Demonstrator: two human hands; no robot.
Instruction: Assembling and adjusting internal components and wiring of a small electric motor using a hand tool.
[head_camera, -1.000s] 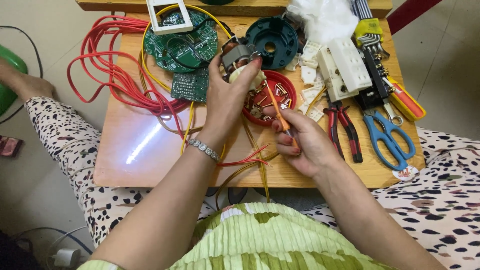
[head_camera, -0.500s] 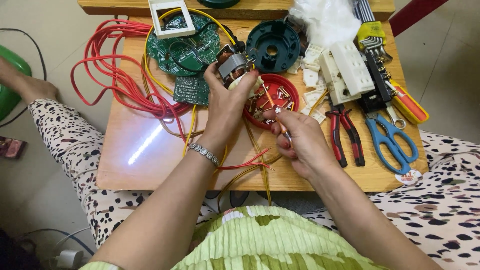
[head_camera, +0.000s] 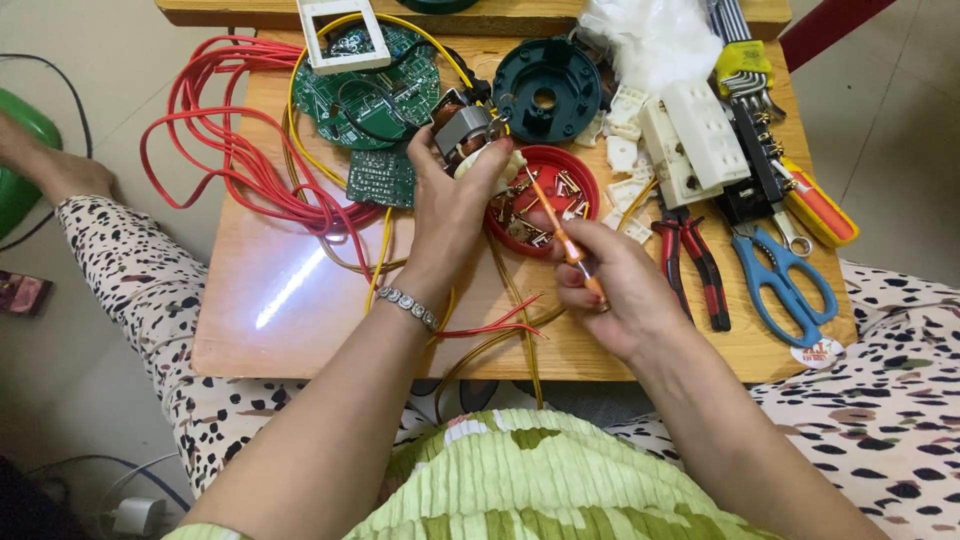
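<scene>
- While the left hand (head_camera: 450, 205) hangs over the middle of the wooden bench (head_camera: 290, 300), its fingers are wrapped tight around a small electric motor (head_camera: 462, 130) with copper windings and a metal core, held up off the bench surface.
- Right hand (head_camera: 620, 290) is clenched around a thin orange-handled screwdriver (head_camera: 565, 240), shaft slanting up and to the left so the tip lands at the motor, right by the left thumb.
- Just under and behind the two hands sits a round red lid (head_camera: 585, 185) full of small screws and metal bits.
- Far left of the motor there's a round green circuit board (head_camera: 365, 95) with a white plastic frame (head_camera: 340, 35) lying on its far edge, and a smaller rectangular board just near of it.
- Dark green round housing (head_camera: 545, 90) sits at the far side, just right of the motor.
- Big tangle of red cable (head_camera: 230, 150) on the left, draped over the bench edge, plus yellow wires (head_camera: 385, 250) running under the left wrist.
- Right side is the tool pile: white power strip (head_camera: 700, 135), red-handled pliers (head_camera: 695, 265), blue scissors (head_camera: 785, 285), and a red-and-yellow screwdriver (head_camera: 815, 205) near the right edge.
- Silver bracelet (head_camera: 408, 308) on the left wrist.
</scene>
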